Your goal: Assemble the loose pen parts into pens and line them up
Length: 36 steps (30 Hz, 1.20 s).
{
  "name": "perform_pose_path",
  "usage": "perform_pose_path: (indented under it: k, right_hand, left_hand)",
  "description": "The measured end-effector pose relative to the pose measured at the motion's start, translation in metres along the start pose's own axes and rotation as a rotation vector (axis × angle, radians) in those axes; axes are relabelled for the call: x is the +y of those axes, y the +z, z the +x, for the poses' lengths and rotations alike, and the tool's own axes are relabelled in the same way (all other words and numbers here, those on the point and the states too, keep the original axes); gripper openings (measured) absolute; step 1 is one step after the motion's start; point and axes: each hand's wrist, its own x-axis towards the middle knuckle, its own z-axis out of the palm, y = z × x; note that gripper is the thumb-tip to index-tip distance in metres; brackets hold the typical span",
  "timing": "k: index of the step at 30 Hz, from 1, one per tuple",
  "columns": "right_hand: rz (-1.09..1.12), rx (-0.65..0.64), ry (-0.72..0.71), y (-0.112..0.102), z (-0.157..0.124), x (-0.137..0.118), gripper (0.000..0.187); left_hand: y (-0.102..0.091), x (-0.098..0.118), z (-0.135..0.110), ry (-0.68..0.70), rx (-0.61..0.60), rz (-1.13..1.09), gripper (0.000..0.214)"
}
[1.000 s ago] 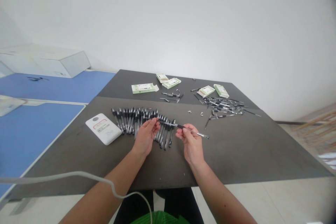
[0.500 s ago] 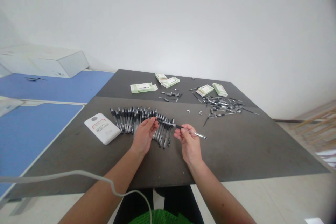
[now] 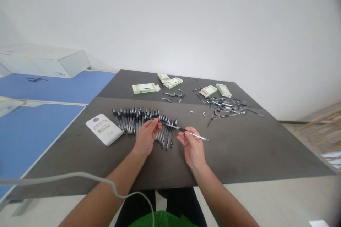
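Both hands are up over the dark grey counter [image 3: 239,149], sharing one slim black-and-clear pen [image 3: 173,126]. The left hand [image 3: 147,136] pinches the pen's left end between thumb and fingertips. The right hand [image 3: 193,145] is closed narrowly on it farther along, and the silvery end pokes out past it to the right. The pen hangs tilted, just above the right end of the long row of black pens [image 3: 133,120] lying side by side.

A flat white rectangular device [image 3: 103,129] sits just left of that row, close to the counter's left edge. Right of the right hand there is a wide bare stretch out to the far corner. The near edge runs under both forearms. A scattered heap of loose pen parts [image 3: 226,106] and small green-and-white cardboard boxes [image 3: 145,88] sit well back.
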Motion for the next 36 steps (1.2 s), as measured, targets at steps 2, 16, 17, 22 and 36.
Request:
perform_pose_path:
  k: [2,16,17,22,36]
  right_hand:
    - [0.041,-0.014,0.048,-0.001,-0.001,0.0,0.015]
    - [0.11,0.016,0.142,-0.006,-0.003,0.003,0.015]
    - [0.098,0.013,0.131,-0.006,-0.003,0.003,0.015]
    - [0.051,0.009,0.079,-0.004,-0.007,0.005,0.016]
    - [-0.292,0.005,-0.18,-0.001,-0.025,0.014,0.016]
  left_hand:
    - [0.0,0.0,-0.001,0.015,0.007,0.012,0.022]
    - [0.005,0.004,-0.006,0.063,0.048,0.081,0.023]
    - [0.005,0.004,-0.006,0.067,0.047,0.081,0.023]
    - [0.004,0.003,-0.005,0.092,0.04,0.086,0.021]
    - [0.02,-0.007,-0.029,-0.076,-0.334,0.338,0.021]
